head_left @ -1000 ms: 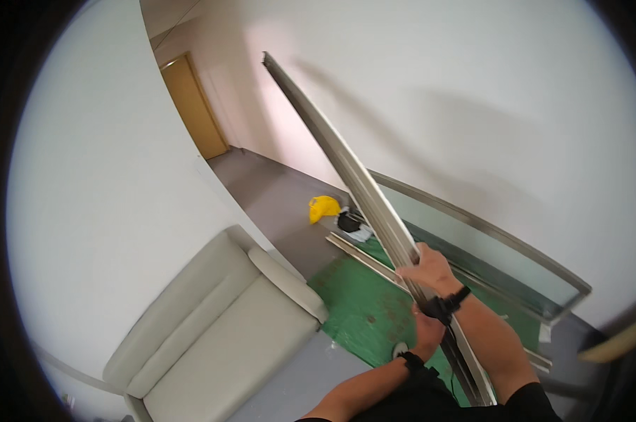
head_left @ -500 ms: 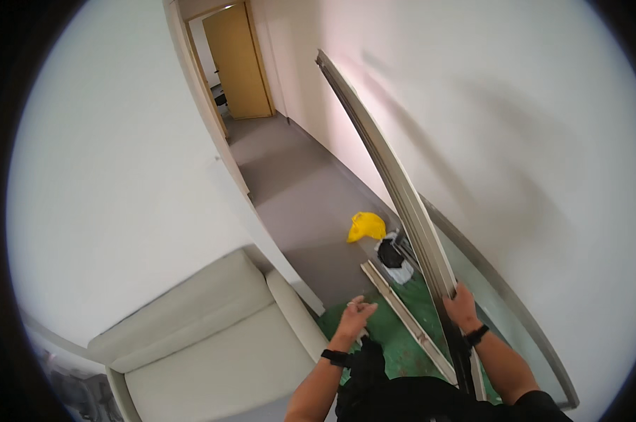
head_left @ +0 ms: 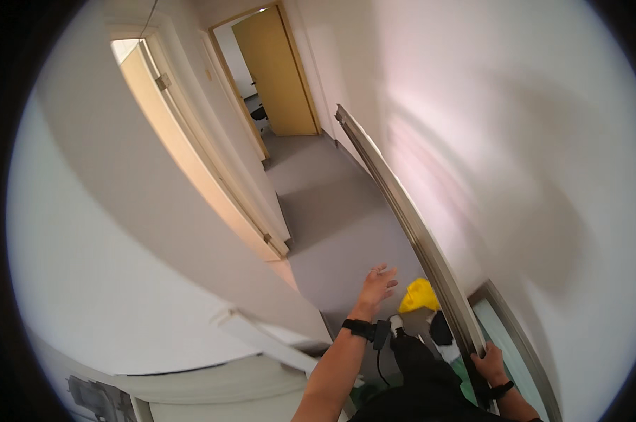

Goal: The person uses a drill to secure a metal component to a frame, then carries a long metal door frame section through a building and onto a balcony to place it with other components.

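My right hand grips a long, pale grey channel-like profile, tilted up and away from me along the right wall. My left hand is off the profile, reaching forward over the floor with fingers apart and holding nothing; a black strap with a small device is on that wrist. Just beyond it lie a crumpled yellow item and a black bundle. A metal-framed glass pane stands against the wall beside my right hand. A bit of green sheet shows below.
A grey-floored corridor runs ahead to an open wooden door in a frame. Another doorway with a pale door opens in the left wall. A pale sofa is at the lower left, beside a white wall.
My left hand has let go of the profile and moved forward. The view has swung and advanced toward the corridor, bringing the left doorway into sight. My right hand still holds the profile.
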Demonstrator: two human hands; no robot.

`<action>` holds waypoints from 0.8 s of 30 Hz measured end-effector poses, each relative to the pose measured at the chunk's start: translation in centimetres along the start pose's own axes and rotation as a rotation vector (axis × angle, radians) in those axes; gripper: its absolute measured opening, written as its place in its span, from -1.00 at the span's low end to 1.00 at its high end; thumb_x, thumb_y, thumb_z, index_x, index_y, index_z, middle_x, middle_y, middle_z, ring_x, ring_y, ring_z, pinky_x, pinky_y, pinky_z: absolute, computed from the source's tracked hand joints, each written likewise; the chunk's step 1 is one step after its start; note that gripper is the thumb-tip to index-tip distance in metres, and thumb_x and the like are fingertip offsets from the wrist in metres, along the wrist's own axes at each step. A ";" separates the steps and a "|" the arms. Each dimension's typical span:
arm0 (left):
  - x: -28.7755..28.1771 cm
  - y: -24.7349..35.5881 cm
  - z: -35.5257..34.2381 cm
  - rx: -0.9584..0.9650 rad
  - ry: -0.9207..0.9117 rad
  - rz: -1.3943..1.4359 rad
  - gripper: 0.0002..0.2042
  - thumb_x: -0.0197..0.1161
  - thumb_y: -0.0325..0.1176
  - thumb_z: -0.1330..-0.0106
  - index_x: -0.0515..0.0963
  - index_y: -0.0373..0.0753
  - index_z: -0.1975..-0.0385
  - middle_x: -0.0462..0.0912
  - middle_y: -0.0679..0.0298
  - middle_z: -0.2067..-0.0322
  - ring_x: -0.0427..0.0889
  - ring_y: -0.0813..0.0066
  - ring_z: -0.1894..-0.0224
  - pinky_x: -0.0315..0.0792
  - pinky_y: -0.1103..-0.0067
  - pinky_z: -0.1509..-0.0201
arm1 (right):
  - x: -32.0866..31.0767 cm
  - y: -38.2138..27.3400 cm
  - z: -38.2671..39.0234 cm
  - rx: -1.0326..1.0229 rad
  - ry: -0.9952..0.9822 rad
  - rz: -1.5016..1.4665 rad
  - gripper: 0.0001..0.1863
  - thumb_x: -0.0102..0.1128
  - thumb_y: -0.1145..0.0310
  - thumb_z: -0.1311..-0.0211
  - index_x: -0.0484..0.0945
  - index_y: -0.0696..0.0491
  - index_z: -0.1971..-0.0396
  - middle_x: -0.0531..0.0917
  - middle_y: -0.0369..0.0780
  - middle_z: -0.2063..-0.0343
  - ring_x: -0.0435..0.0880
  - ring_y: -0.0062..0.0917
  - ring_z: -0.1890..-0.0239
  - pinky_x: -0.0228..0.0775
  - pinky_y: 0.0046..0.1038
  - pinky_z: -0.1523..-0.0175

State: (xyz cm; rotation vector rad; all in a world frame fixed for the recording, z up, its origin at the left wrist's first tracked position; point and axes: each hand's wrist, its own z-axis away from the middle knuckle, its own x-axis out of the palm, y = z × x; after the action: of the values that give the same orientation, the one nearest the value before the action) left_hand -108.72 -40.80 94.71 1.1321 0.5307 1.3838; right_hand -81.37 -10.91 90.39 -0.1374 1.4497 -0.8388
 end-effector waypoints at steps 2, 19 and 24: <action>-2.8 1.3 -6.5 0.028 0.006 0.008 -0.32 0.23 -0.09 -0.26 0.11 -0.28 -0.28 0.39 0.16 -0.06 0.48 0.32 -0.01 0.40 0.37 -0.04 | 2.7 -0.9 -6.4 -0.002 -0.036 -0.061 -0.60 0.38 0.25 0.16 0.40 0.23 0.49 0.53 0.10 0.53 0.55 0.06 0.38 0.38 -0.12 0.33; -35.5 18.8 -39.2 -0.050 0.550 0.288 -0.58 0.19 -0.24 -0.28 0.34 -0.22 -0.09 0.52 0.25 0.17 0.57 0.35 0.18 0.44 0.45 0.16 | 14.6 -31.3 -57.5 -0.050 -0.196 -0.090 -0.59 0.32 0.18 0.20 0.42 0.21 0.52 0.55 0.07 0.51 0.56 0.00 0.37 0.40 -0.15 0.27; -43.4 32.4 -56.7 0.085 0.488 0.135 -0.57 0.23 -0.24 -0.26 0.36 -0.22 -0.09 0.52 0.32 0.25 0.55 0.49 0.27 0.44 0.51 0.22 | 20.1 -42.9 -71.7 -0.123 -0.249 0.015 -0.54 0.35 0.15 0.22 0.49 0.24 0.42 0.59 0.07 0.46 0.59 -0.06 0.35 0.43 -0.20 0.26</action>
State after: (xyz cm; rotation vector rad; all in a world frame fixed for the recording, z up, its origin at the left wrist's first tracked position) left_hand -180.98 -69.79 85.13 0.9056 0.8791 1.7824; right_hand -166.13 -24.77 86.04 -0.3133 1.2653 -0.6936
